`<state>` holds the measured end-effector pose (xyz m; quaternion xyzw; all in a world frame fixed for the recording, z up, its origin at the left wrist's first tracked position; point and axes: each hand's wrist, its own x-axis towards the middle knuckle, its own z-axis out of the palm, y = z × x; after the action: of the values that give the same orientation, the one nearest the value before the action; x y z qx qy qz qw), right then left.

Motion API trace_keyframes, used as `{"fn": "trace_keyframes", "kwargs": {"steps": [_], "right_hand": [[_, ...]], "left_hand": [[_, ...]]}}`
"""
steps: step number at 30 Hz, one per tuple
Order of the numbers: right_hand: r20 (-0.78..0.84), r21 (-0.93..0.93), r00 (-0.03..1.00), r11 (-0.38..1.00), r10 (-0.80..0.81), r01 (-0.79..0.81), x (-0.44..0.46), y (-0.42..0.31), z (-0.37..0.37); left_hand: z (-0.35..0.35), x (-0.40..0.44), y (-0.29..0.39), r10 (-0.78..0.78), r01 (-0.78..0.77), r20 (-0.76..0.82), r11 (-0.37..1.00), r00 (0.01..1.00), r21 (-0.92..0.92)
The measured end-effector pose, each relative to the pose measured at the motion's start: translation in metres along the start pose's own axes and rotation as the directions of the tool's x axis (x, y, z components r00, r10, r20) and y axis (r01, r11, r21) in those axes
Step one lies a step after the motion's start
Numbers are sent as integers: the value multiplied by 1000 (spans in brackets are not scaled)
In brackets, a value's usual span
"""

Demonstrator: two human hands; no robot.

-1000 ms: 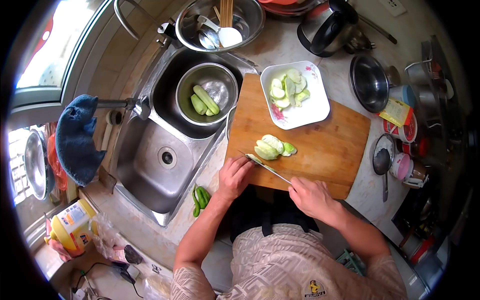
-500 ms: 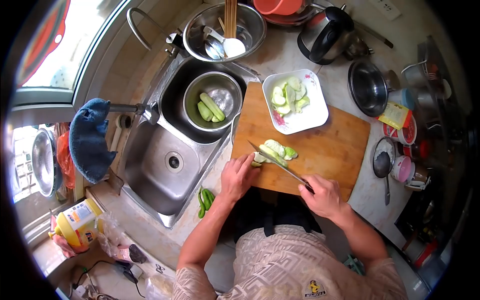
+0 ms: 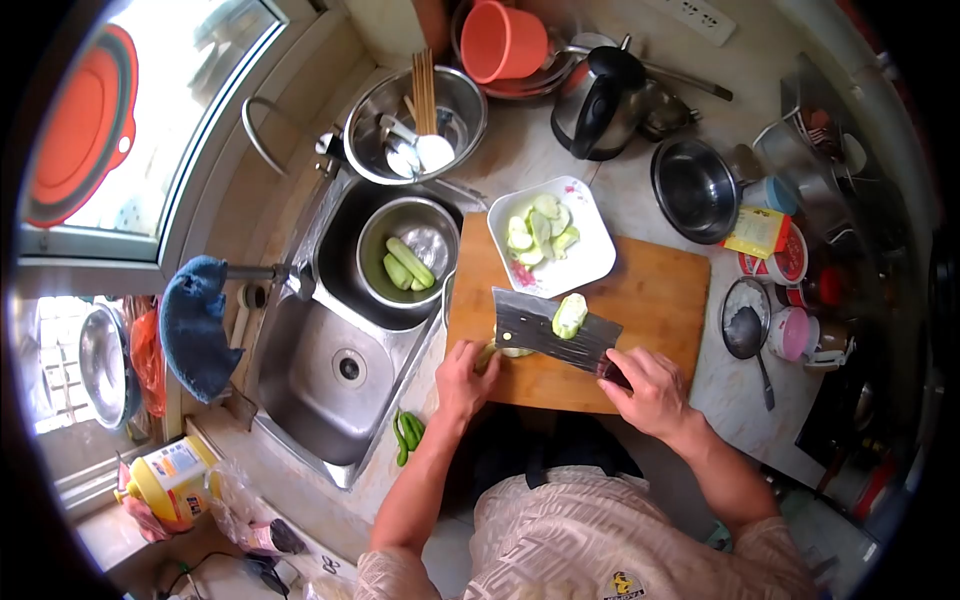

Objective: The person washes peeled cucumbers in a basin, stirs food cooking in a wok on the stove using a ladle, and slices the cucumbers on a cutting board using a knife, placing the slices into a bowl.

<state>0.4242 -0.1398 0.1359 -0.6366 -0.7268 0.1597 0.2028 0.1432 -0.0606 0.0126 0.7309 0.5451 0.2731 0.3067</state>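
Note:
My right hand (image 3: 648, 385) grips the handle of a cleaver (image 3: 535, 327), its broad blade tilted flat above the wooden cutting board (image 3: 660, 300). One pale green gourd slice (image 3: 570, 315) lies on the blade. At the board's left edge, my left hand (image 3: 467, 380) has its fingers closed around a gourd piece (image 3: 487, 356), mostly hidden by the fingers and blade. Behind the blade, a white square dish (image 3: 585, 255) holds several cut slices (image 3: 540, 230). Peeled gourds (image 3: 408, 265) lie in a steel bowl (image 3: 372, 270) in the sink.
The double sink (image 3: 310, 390) is to my left, with green peppers (image 3: 406, 432) on the counter beside it. A steel basin (image 3: 365, 130) with chopsticks and spoons, a kettle (image 3: 600, 105) and a dark bowl (image 3: 695, 190) stand behind. Seasoning containers (image 3: 790, 255) line the right.
The cleaver has turned from edge-down to flat, with a slice now on its blade. The slices from the board are largely behind it. My head view has shifted, moving everything lower.

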Motion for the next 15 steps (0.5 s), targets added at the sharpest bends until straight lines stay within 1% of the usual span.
{"fn": "trace_keyframes", "kwargs": {"steps": [1,2,3,5,6,8,9,11,12,15], "right_hand": [[-5,-34,1000,999,-8,8,0,4,-1],[0,-60,1000,998,-18,18,3,9,-3],[3,-88,1000,996,-28,28,7,14,-6],[16,-129,999,991,-36,38,13,22,-8],[22,-143,999,989,-40,43,16,26,-7],[35,-160,999,986,-36,41,25,26,-9],[37,-156,998,986,-50,55,30,24,-9],[39,-149,996,985,-77,82,40,22,-9],[51,-163,996,983,-73,80,42,22,-7],[55,-160,997,985,-59,67,42,23,-5]], "left_hand": [[0,1,4,-42,38,-53,997,998,-72],[1,4,8,-51,31,-159,992,986,-125],[4,10,13,-57,26,-198,987,979,-157],[-5,22,53,-88,27,-267,974,960,-224],[-8,36,74,19,-91,-282,966,959,-243],[-2,60,99,157,-183,-129,958,979,-221],[5,72,105,235,-243,-66,950,970,-197],[19,94,97,324,-316,99,945,941,-84],[23,104,93,319,-309,119,947,940,-90],[21,132,87,266,-272,243,962,933,-9]]}}
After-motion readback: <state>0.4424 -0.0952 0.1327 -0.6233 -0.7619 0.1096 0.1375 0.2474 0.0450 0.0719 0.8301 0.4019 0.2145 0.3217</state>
